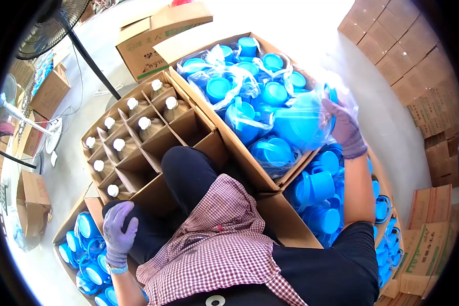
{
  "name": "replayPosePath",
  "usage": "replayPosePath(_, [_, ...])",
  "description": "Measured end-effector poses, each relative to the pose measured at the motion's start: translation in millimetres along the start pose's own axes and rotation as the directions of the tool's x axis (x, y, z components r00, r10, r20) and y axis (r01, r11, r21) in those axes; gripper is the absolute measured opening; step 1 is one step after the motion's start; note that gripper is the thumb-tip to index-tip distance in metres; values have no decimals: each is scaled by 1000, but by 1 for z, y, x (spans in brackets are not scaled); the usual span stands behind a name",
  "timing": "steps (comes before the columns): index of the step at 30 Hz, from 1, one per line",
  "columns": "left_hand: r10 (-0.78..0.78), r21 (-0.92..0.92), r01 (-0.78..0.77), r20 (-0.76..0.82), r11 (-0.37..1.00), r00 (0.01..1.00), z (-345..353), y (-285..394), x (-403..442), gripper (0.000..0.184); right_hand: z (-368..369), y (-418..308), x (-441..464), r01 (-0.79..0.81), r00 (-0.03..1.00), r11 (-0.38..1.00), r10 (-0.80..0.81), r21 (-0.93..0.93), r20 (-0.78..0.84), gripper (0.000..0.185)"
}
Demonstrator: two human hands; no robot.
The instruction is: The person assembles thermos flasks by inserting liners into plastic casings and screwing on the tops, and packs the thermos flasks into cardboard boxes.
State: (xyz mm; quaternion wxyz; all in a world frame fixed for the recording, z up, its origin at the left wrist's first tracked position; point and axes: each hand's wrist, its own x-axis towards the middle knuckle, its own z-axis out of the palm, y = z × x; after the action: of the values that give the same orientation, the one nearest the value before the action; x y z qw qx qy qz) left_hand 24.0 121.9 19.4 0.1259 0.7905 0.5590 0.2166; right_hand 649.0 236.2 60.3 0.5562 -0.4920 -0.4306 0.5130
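My right hand (346, 125), in a purple-grey glove, is closed on a clear plastic bag that holds a large blue item (303, 120), at the right side of a carton (224, 120) full of bagged blue lidded cups. My left hand (120, 232), gloved too, hangs over my left knee with its fingers apart and nothing in it. Ahead of that hand stands a divided carton (188, 168). Several bottles with white caps (144, 123) stand in its compartments; some compartments nearer my knee hold no bottle.
Blue cups (321, 186) fill a carton at my right, and more blue cups (89, 255) lie in one at my left. A cardboard box (160, 38) stands beyond. Stacked cartons (413, 66) line the right side; fans (46, 30) stand at the left.
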Motion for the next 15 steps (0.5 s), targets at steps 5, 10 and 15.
replayPosePath(5, [242, -271, -219, 54, 937, 969, 9, 67, 61, 54, 110, -107, -62, 412, 873, 861, -278, -298, 402, 37])
replayPosePath(10, [345, -642, -510, -376, 572, 860, 18, 141, 90, 105, 283, -193, -158, 493, 830, 809, -327, -320, 452, 47])
replayPosePath(15, [-116, -919, -389, -395, 69, 911, -3, 111, 71, 69, 331, -201, -193, 418, 806, 908, -355, -31, 474, 44])
